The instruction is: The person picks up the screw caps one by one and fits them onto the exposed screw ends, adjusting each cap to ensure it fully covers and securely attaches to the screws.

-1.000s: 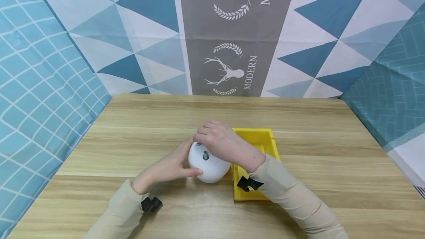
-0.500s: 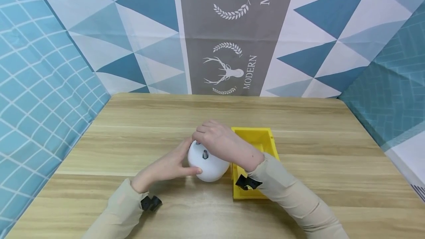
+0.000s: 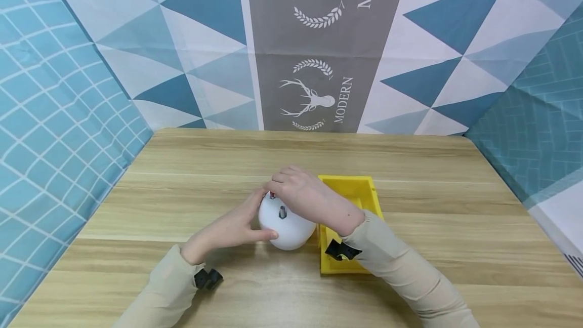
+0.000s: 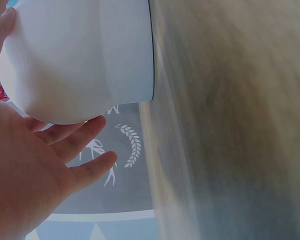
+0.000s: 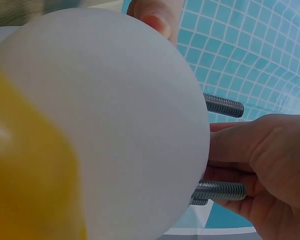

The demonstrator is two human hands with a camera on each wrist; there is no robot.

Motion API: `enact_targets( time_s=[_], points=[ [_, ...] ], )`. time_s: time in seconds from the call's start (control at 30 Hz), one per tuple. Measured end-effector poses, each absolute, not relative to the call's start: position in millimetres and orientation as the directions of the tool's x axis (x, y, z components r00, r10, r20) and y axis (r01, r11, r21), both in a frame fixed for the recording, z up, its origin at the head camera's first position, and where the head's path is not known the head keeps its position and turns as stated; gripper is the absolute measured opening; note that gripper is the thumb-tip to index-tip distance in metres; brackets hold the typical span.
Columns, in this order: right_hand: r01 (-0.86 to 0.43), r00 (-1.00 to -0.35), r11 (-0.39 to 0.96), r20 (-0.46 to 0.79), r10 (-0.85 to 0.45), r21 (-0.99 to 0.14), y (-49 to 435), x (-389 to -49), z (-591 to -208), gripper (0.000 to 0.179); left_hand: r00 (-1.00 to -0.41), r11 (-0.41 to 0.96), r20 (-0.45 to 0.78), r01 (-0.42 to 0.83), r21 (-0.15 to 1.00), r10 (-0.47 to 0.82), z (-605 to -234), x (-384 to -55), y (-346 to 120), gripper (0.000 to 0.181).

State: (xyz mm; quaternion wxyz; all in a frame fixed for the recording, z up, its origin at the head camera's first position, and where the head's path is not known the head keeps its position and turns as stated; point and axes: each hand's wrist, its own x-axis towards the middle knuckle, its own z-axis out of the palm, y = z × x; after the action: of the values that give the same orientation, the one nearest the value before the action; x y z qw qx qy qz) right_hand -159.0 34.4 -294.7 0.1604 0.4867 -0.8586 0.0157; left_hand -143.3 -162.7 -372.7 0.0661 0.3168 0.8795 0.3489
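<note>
Two threaded metal studs [image 5: 220, 190] stand out plainly from the white dome [image 3: 291, 234], which sits on the wood-grain table [image 3: 291, 300] toward six o'clock from the head view's middle. At the dome's nine o'clock, the left hand [image 3: 234, 224] grips it half-spread, thumb on the near side, fingers round the far side; the left wrist view shows the little finger off its surface. The right hand [image 3: 296, 189] covers its one o'clock side, fingers curled beside a small red piece [image 3: 272, 195] at eleven; the fingertips are hidden, so whether they pinch it I cannot tell. A yellow plastic bin [image 3: 341, 268] lies just beside the dome at three o'clock. The beige right sleeve [image 3: 401, 264] and black wrist strap [image 3: 343, 250] stand in the way of its four o'clock corner. At twelve hangs a deer-print backdrop [image 3: 311, 92].
</note>
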Motion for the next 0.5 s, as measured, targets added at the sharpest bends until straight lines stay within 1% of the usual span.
enact_targets(
  time_s=[0.2,0.5],
  points=[
    [-0.837,-0.507,0.542,0.269,-0.819,0.074,36.1,-156.8,-293.4,0.031,-0.794,0.546,0.103,0.499,0.673,0.599,-373.2,-144.2,-162.7,0.096],
    [-0.84,-0.499,0.536,0.271,-0.823,0.084,36.9,-156.8,-293.3,0.034,-0.792,0.547,0.098,0.499,0.672,0.602,-373.3,-144.2,-163.4,0.096]
  ],
)
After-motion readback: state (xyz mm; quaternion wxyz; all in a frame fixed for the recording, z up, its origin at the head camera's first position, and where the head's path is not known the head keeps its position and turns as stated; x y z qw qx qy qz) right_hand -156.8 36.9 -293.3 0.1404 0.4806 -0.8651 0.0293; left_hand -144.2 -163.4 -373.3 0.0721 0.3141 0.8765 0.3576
